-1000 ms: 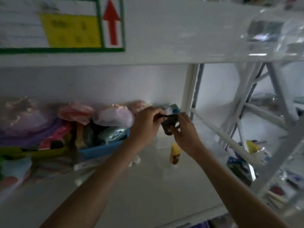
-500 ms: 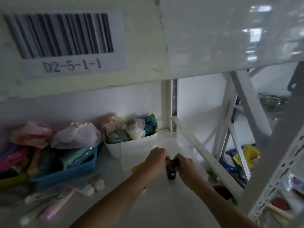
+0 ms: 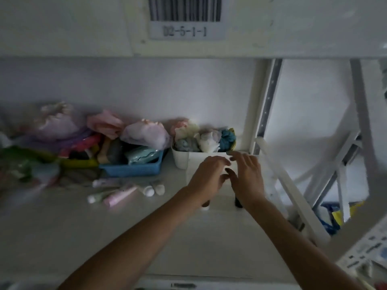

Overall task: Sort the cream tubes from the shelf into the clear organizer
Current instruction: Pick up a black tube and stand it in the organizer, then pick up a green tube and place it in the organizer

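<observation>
Since half a second ago my left hand (image 3: 206,176) and right hand (image 3: 247,176) have let go of the dark tube (image 3: 238,203), both grips now wide above the clear organizer (image 3: 217,206) (faint here). It stands inside; several cream tubes (image 3: 120,195) remain on the shelf (image 3: 62,227).

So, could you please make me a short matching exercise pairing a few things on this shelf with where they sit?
Things:
1. blue tray
2. white bin
3. pink tube
4. barcode label

Places:
A. lying on the shelf in front of the blue tray
B. on the edge of the shelf above
C. left of the white bin, holding packets
D. at the back by the upright post, filled with crumpled cloths

Pairs: 1-C, 2-D, 3-A, 4-B
</observation>
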